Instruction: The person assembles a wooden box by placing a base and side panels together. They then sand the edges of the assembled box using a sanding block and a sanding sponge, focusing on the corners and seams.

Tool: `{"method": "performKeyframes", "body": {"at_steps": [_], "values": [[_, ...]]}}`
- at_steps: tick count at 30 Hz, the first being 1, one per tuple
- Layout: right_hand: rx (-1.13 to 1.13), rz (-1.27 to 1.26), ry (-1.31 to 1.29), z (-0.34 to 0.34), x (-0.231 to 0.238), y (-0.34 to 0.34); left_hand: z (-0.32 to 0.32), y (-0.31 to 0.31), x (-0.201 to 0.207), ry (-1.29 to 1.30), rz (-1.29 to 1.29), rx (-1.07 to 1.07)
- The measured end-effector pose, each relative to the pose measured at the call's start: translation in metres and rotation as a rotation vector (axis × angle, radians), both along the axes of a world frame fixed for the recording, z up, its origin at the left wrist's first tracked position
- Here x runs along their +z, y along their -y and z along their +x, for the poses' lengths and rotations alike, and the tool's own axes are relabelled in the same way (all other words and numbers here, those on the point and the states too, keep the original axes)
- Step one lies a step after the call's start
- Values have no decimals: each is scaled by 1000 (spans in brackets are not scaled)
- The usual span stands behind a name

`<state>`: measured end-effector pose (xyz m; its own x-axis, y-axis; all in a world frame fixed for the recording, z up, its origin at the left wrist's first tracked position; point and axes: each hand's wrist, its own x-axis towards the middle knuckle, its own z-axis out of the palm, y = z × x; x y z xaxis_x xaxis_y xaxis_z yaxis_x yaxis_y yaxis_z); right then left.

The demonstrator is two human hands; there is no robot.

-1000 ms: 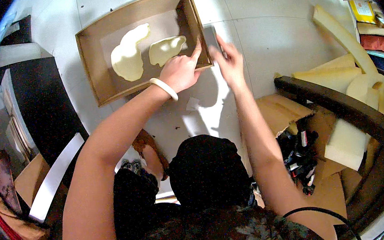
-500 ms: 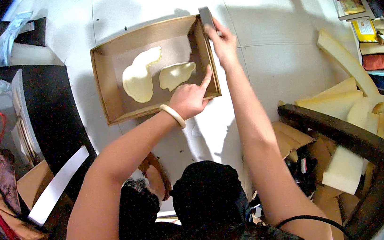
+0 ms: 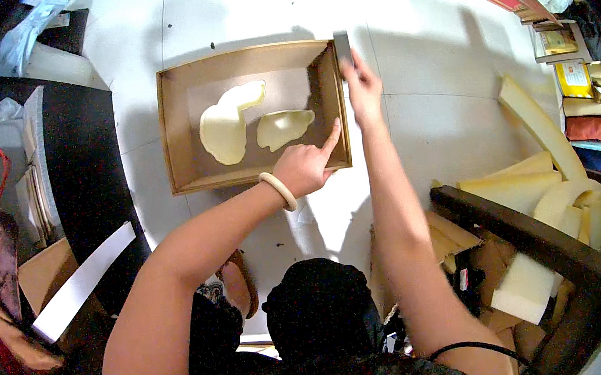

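Note:
A shallow brown open box (image 3: pixel 179 127) sits on the pale floor in front of me. Two cream-coloured irregular flat pieces lie inside: a curved one (image 3: pixel 224 135) at left and a smaller one (image 3: pixel 285 128) at right. My left hand (image 3: pixel 303 166), with a cream bangle at the wrist, is over the near right corner. Its index finger points along the right wall, while the other fingers curl at the near rim, partly hidden. Just outside the right wall, my right hand (image 3: pixel 363 88) grips a dark flat bar (image 3: pixel 342 48), held upright and slightly blurred.
On the left stand a black panel (image 3: pixel 82 153) and a white strip (image 3: pixel 85 282). A dark beam (image 3: pixel 520 225), yellow foam offcuts (image 3: pixel 541 119) and cardboard pile up at right. Stacked packages (image 3: pixel 590 128) line the far right. A black rounded thing (image 3: pixel 319 300) is close to my body.
The box and both hands appear slightly lower and farther right in view. My right hand still grips the dark bar beside the box's right wall; my left stays at the corner.

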<state>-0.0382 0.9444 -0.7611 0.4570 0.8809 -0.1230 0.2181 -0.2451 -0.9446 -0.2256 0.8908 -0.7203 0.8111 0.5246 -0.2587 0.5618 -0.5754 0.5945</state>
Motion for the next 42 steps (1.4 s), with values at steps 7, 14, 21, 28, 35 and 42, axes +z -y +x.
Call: {"method": "performKeyframes", "body": {"at_steps": [7, 14, 21, 28, 35, 42], "values": [[78, 39, 208, -31, -17, 133, -11, -2, 2, -116, -21, 40], [-59, 222, 94, -7, -8, 16, 2, -4, 7, -75, 15, -9], [55, 84, 109, -26, -15, 128, -6, 1, 2, -106, 0, 29], [-330, -80, -238, -49, 11, 260, -33, -11, 18, 20, -121, -40], [-271, 92, -755, -101, 36, 215, -218, -92, 45, -311, 391, -524], [-433, 188, -799, -80, 15, 150, -228, -77, 35, -131, 291, -616]]}}
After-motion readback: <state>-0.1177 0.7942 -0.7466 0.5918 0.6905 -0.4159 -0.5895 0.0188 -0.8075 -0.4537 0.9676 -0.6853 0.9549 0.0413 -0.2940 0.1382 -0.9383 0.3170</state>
